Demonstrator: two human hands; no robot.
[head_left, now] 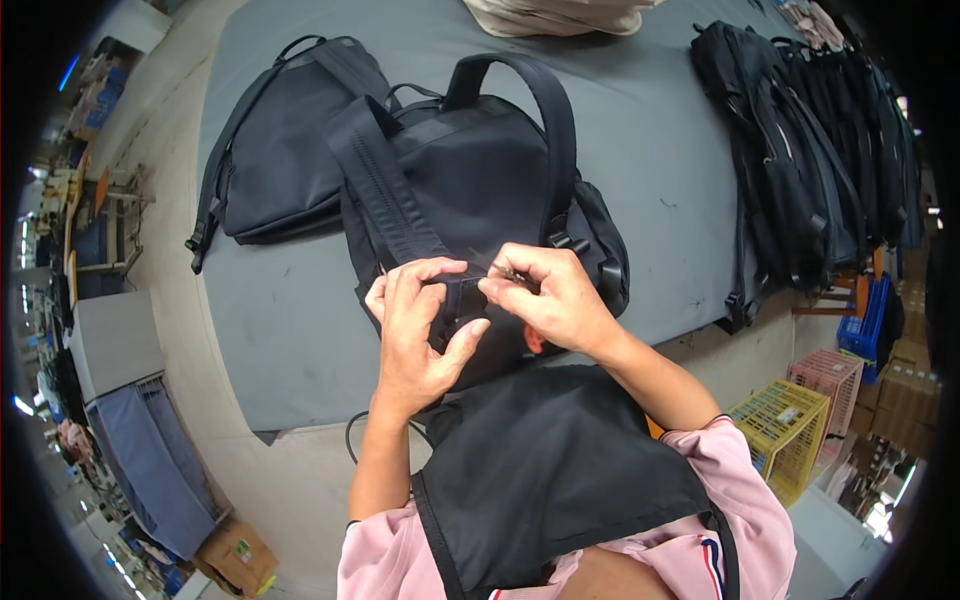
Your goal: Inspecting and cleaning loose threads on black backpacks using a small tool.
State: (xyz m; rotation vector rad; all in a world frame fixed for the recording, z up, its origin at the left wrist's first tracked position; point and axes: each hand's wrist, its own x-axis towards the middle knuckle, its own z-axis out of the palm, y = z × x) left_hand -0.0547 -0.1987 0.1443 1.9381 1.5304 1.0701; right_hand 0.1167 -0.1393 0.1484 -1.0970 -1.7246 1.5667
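I see a big grey table (640, 130) filling most of the head view. On it, right in front of me, a black backpack (480, 170) stands with its back panel up, carry handle at the far end. A wide padded shoulder strap (385, 195) runs from its top left down toward my hands. A second black backpack (285, 150) lies flat, touching the first on the left. A row of black backpacks (810, 150) is stacked on edge along the table's right side, well apart. A beige bundle (555, 15) sits at the far edge.

Off the table: yellow crate (780, 425) and pink crate (830, 375) on the floor at right, blue crate (865, 325) just behind. Black apron (560, 470) over pink sleeves at the bottom.

My left hand (420, 335) is curled around the lower end of the strap, thumb under, fingers over, gripping it. My right hand (550, 295) pinches a small thin metal tool (507, 270) at the strap end; what kind I cannot tell. Both hands touch at the strap end, over the backpack's near edge.
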